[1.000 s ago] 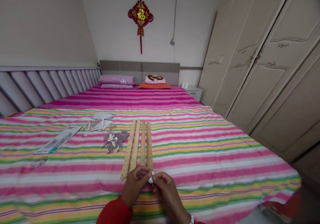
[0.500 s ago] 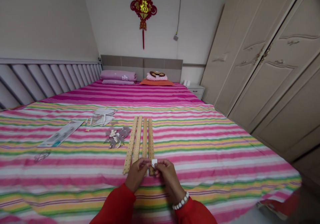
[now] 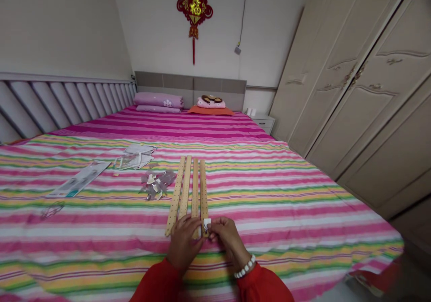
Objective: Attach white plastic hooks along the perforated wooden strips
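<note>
Several long wooden strips [image 3: 188, 190] with rows of small holes lie side by side on the striped bedspread [image 3: 286, 194]. My left hand [image 3: 183, 241] rests with fingers stretched over the near ends of the strips. My right hand [image 3: 227, 239] is closed in a pinch on a small white piece [image 3: 206, 224] held at the near end of the rightmost strip. Red sleeves cover both arms, and a white bead bracelet [image 3: 245, 268] sits on my right wrist.
A pile of small clear bags with fittings [image 3: 156, 181] lies left of the strips. Further left are torn packaging [image 3: 134, 157], a long printed card [image 3: 79, 179] and a clear bag [image 3: 51, 210]. Pillows [image 3: 158, 101] lie by the headboard; a wardrobe [image 3: 357, 82] fills the right.
Both hands moved slightly forward onto the near ends of the strips. My left hand let go of the white piece and spread flat; the right keeps pinching it.
</note>
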`<state>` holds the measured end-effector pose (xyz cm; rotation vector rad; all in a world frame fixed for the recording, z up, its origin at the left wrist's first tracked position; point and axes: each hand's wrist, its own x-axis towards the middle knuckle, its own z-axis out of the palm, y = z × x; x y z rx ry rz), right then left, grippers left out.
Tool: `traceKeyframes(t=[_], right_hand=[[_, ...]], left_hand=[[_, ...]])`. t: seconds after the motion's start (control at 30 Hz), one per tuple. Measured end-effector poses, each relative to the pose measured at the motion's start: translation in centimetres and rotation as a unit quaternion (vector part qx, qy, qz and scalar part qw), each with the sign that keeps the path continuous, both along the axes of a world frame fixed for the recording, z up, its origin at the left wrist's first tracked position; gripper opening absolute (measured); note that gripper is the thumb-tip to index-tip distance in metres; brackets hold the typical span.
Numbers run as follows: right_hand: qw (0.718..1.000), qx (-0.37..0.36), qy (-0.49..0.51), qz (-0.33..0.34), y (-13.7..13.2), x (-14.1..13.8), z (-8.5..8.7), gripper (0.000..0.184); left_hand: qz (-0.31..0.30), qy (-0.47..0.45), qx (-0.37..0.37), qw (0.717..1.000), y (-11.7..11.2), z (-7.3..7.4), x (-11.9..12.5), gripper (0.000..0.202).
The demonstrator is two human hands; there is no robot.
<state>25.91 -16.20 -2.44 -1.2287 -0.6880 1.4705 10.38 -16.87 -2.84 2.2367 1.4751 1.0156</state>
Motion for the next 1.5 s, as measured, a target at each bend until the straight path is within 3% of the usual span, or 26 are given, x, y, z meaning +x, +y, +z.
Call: traceKeyframes(t=[0.17,0.37,0.73,1.3,1.5], right_hand=[[1.000,0.010,-0.013,0.010,0.3,0.1,0.1,0.033],[0.999,0.026,-0.022,0.023,0.3,0.0,0.2,0.030],[0.999,0.036,-0.024,0.022,0.4,-0.2,-0.3,0.032],[0.999,0.040,-0.014,0.018,0.5,-0.4,-0.9,0.036],[0.999,0.034,-0.022,0.020,0.6,-0.4,-1.0,0.040]], left_hand=[[0.010,0.070,0.009,0.997,-0.5,-0.3,0.0,0.042],[0.029,0.114,0.005,0.993,-0.2,-0.7,0.1,0.043],[-0.002,0.141,0.031,0.989,-0.4,-0.8,-0.3,0.037],[0.004,0.177,0.093,0.980,-0.4,-1.2,-0.2,0.037],[0.034,0.177,0.057,0.982,-0.4,-0.9,0.7,0.035]])
